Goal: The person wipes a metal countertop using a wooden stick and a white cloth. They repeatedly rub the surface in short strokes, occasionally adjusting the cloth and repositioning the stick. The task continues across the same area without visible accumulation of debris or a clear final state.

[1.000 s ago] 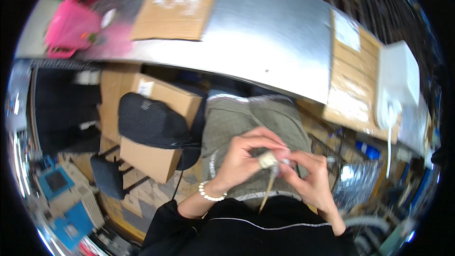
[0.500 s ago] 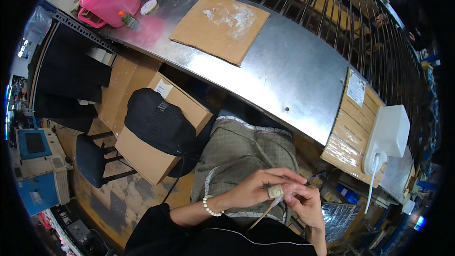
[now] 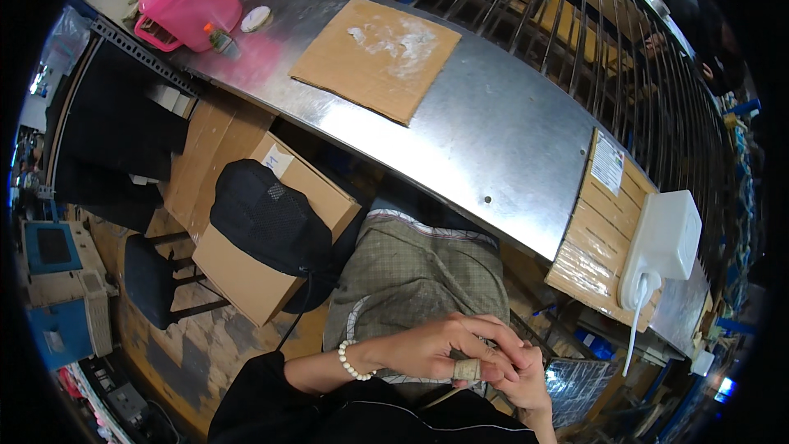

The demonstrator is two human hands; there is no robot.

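Fingers [image 3: 493, 329] of left hand [image 3: 450, 345] and right hand [image 3: 528, 382] are overlapping half-bent, lower centre — hold unclear; nearby shirt [image 3: 394, 423] could be snagging the strip [image 3: 444, 397].

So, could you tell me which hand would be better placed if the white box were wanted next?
Probably the right hand: it is nearer the white box, while the left hand would likely have to reach across it. Both hands are together.

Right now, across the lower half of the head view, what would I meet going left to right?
Blue-and-beige machine, black chair, beaded bracelet, left hand, right hand, shiny silvery panel, white cord.
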